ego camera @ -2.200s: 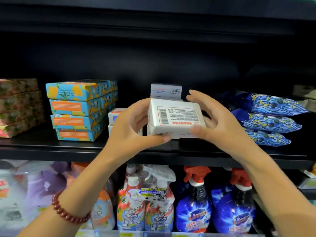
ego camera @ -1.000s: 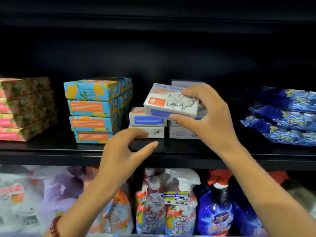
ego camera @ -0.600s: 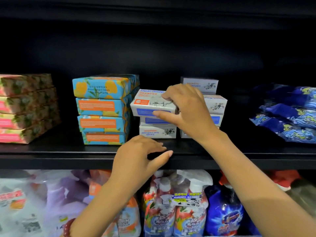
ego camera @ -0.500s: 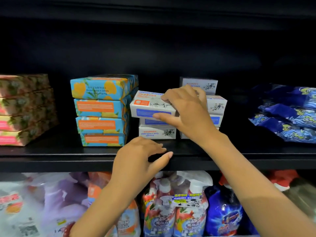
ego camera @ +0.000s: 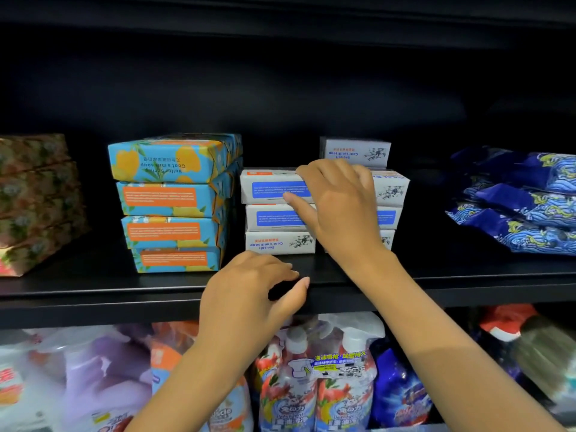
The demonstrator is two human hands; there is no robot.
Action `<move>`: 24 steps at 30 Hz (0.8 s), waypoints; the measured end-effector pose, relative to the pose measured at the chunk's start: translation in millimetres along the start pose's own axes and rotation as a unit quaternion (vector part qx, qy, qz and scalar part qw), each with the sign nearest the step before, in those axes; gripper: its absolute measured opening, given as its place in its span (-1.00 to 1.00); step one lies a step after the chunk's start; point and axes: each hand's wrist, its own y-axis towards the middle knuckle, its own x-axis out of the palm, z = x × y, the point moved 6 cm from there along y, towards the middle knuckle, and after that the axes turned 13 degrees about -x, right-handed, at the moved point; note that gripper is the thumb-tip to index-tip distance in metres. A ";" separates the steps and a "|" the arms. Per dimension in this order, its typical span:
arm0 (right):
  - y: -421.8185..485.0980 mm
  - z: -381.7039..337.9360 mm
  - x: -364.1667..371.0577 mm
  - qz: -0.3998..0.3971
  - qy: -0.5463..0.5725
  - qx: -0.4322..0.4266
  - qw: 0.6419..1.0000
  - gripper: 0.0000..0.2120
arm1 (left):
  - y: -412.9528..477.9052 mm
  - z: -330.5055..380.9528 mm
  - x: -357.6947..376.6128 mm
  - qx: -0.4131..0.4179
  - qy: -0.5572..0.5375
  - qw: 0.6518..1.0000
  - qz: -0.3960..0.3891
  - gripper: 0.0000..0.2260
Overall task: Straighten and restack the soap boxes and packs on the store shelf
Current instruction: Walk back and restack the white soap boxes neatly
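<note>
Bottom of frame, lower shelf: plastic spray bottles (ego camera: 311,385). I have the left hand (ego camera: 252,294) resting on the front edge of the black metal shelf (ego camera: 93,291), fingers loosely curled, holding nothing. The right hand (ego camera: 339,207) grips the top white cardboard soap box (ego camera: 268,187), fingers over its top and thumb on the blue-labelled front. That box sits atop a three-high pile, centre frame. A second white stack (ego camera: 389,188) is just beside it, partly hidden. Blue-and-yellow soap boxes (ego camera: 171,201) sit four high to the left. Dark blue wave-print packs (ego camera: 514,207) are piled at right.

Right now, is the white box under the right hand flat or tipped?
Flat. The top white box sits level on the two boxes beneath, edges parallel to theirs; the right hand grips it.
</note>
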 end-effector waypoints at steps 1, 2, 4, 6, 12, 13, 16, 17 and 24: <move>-1.3 -0.1 -0.1 -0.003 0.004 -0.005 1.000 -0.62 | 0.3 0.4 0.0 0.000 0.001 1.000 -0.002 -0.77; -3.6 0.4 -2.1 0.002 0.012 -0.012 1.000 -0.61 | 0.4 0.8 -0.1 0.000 0.001 1.000 -0.007 -0.74; -11.8 6.0 -14.0 0.040 0.024 -0.021 0.999 -0.62 | 1.0 1.0 -0.2 0.000 0.006 1.000 -0.019 -0.69; -23.2 22.0 -28.7 0.074 0.013 -0.018 0.997 -0.64 | 3.1 1.2 1.0 -0.001 0.017 0.999 -0.037 -0.69; -46.6 84.9 -30.5 -0.049 0.073 0.039 0.995 -0.42 | 17.4 16.5 16.5 0.007 0.040 0.995 -0.094 -0.71; -48.2 87.8 -27.3 -0.057 0.086 0.036 0.994 -0.42 | 18.9 18.5 19.3 0.006 0.035 0.995 -0.095 -0.73; -50.3 89.1 -28.1 -0.015 0.094 0.032 0.995 -0.47 | 21.3 20.1 21.2 -0.006 0.020 0.996 -0.087 -0.73; -51.3 87.6 -30.0 0.004 0.085 0.025 0.996 -0.49 | 22.4 18.6 20.2 -0.021 -0.002 0.996 -0.085 -0.70; -69.3 64.9 -53.5 0.145 0.043 -0.113 0.982 -0.72 | 42.3 21.4 16.6 -0.174 -0.300 0.932 -0.105 -0.47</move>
